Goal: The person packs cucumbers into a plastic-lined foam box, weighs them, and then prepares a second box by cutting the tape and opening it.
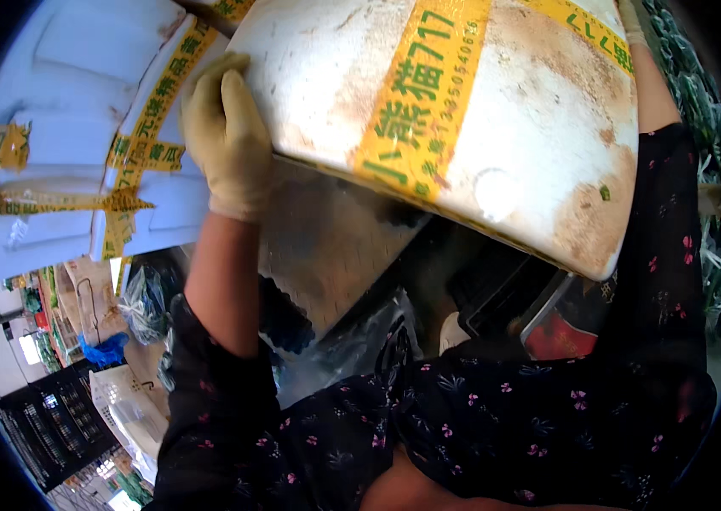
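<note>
Spanning the upper centre, a white foam box (309, 81), blunt-cornered, smeared with brown grime and banded with glossy yellow tape (424, 94), is clasped at its left edge by the tan-gloved left hand (228, 140). The right hand (630, 24) is mostly hidden at the right edge; its grip cannot be told. Taped pale boxes (62, 85) are seen at left.

The view's upper edge cuts off the white foam box (539, 128) and the right hand (630, 24), leaving its grip unclear; the dark object (496, 285) beneath the box is too blurred to tell.
</note>
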`<state>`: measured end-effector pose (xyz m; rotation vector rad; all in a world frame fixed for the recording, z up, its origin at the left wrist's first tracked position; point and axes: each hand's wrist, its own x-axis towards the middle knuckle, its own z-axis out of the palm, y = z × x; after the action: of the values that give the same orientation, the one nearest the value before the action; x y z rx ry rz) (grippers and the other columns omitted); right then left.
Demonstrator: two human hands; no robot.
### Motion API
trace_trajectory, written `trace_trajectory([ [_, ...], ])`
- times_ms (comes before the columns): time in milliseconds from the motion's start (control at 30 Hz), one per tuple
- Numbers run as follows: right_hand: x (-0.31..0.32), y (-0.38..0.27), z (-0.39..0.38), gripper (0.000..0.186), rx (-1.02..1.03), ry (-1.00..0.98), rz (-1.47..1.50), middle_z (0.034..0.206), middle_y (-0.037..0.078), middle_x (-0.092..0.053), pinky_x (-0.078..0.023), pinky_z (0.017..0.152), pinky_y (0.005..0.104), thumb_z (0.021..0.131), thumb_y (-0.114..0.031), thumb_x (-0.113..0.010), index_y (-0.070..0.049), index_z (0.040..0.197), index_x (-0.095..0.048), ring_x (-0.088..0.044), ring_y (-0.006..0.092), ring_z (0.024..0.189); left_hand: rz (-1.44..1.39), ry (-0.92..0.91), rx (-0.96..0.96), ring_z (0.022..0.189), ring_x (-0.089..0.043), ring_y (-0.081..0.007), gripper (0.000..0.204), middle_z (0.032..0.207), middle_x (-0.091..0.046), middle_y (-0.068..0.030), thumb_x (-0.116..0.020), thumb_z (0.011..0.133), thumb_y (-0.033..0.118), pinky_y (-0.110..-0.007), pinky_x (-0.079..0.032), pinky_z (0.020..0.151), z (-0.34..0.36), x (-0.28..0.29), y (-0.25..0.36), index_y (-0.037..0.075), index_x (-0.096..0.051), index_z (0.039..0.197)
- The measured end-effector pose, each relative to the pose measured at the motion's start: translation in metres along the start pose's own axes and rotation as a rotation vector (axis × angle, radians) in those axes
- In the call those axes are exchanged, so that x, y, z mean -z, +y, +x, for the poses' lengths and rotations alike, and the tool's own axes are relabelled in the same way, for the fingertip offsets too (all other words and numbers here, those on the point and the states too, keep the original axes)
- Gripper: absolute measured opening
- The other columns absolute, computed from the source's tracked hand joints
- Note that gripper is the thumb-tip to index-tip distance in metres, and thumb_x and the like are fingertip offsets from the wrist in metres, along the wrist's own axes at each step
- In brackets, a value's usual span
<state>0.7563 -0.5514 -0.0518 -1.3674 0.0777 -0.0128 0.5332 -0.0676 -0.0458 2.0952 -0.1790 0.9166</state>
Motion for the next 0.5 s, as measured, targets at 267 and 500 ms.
trace_trajectory([
  [267,0.010,0.024,-0.083,0.039,0.017,0.258,0.171,0.109,0.008,-0.062,-0.045,0.089,0.0323,0.089,-0.033,-0.051,-0.001,0.111,-0.055,-0.058,0.0204,0.101,0.150,-0.230,0.069,0.099,-0.057,-0.0222,0.030,0.106,-0.063,-0.0148,-0.051,0.087,0.020,-0.031,-0.043,0.088,0.056,0.025,-0.068,0.000,-0.062,0.107],
  [500,-0.004,0.029,-0.189,0.042,0.053,0.462,0.097,0.108,0.009,-0.060,-0.049,0.084,0.0314,0.090,-0.034,-0.051,0.000,0.115,-0.050,-0.058,0.0190,0.101,-0.024,-0.400,0.329,0.094,-0.057,-0.0166,0.036,0.101,-0.064,-0.0103,-0.059,0.087,0.026,-0.028,-0.044,0.083,0.106,0.024,-0.110,-0.002,-0.060,0.109],
])
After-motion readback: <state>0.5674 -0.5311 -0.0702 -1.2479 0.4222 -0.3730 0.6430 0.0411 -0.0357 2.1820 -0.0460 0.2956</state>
